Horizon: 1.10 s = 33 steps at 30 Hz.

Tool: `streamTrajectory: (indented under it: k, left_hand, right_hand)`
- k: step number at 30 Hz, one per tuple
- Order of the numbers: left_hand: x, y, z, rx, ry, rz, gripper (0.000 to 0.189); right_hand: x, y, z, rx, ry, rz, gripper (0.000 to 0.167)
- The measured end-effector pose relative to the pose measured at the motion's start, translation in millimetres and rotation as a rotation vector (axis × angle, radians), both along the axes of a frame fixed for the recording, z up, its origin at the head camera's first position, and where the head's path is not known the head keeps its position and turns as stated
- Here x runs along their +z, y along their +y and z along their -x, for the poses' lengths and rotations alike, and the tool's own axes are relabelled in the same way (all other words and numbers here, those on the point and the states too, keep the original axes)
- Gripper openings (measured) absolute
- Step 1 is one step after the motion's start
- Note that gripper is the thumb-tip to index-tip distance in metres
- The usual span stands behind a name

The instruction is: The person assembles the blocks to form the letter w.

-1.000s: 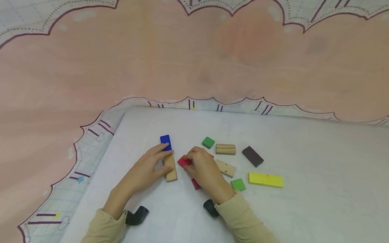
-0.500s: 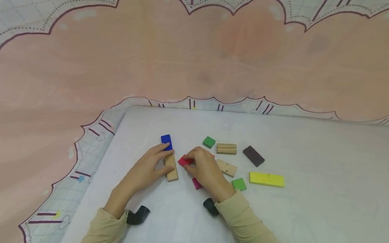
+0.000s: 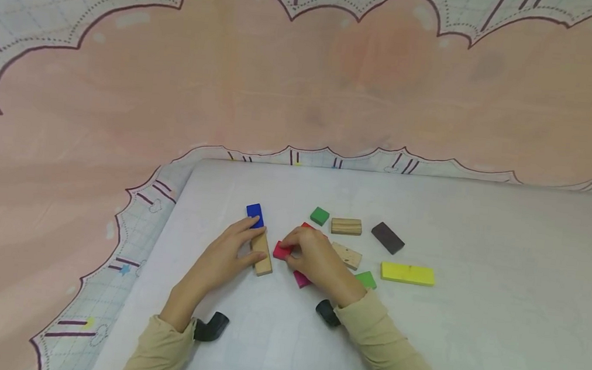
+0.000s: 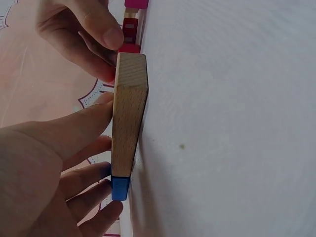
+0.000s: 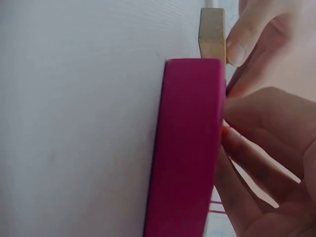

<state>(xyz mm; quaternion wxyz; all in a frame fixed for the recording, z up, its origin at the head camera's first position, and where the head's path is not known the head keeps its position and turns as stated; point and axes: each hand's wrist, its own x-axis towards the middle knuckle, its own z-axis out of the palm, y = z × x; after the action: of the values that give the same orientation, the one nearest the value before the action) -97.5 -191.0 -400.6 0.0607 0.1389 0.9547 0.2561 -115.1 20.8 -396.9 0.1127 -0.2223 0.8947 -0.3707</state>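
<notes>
My left hand (image 3: 227, 250) rests with extended fingers on a plain wooden block (image 3: 262, 254) and a blue block (image 3: 255, 215), which lie end to end. In the left wrist view the thumb lies on the wooden block (image 4: 127, 128), and fingertips touch the blue block (image 4: 120, 188) or hang beside it. Just to the right, my right hand (image 3: 316, 258) pinches a small red block (image 3: 282, 251) between thumb and fingers, low at the table. A magenta block (image 3: 300, 279) lies partly under that hand and looms large in the right wrist view. Another red piece (image 3: 307, 226) peeks out behind it.
Beyond the right hand lie a dark green block (image 3: 319, 216), a grooved wooden block (image 3: 346, 226), a speckled wooden block (image 3: 347, 256) and a dark brown block (image 3: 388, 238). Further right are a light green block (image 3: 366, 279) and a long yellow block (image 3: 407, 273).
The pinched red block has turned slightly and come a little nearer the person, with the right hand shifting slightly. More of the red piece behind shows. The left hand stays in place.
</notes>
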Motion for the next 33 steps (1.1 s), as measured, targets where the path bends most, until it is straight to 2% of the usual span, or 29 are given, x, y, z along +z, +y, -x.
streamTrajectory:
  k: [5, 14, 23, 33]
  left_hand:
    - [0.4, 0.1, 0.4, 0.001, 0.001, 0.001, 0.056]
    - [-0.8, -1.1, -0.5, 0.004, -0.009, 0.002, 0.057]
    - [-2.2, 1.3, 2.3, -0.001, 0.001, 0.002, 0.058]
    - [-2.1, -0.8, 1.1, -0.004, 0.016, 0.040, 0.059]
  right_hand:
    - [2.3, 4.6, -2.8, 0.048, -0.002, 0.015, 0.025]
    - [3.6, 7.6, -8.1, 0.119, -0.055, -0.001, 0.025]
    - [8.0, 15.7, -9.6, 0.208, -0.026, -0.013, 0.024]
    - [5.8, 15.1, -12.6, 0.272, -0.045, -0.012, 0.023]
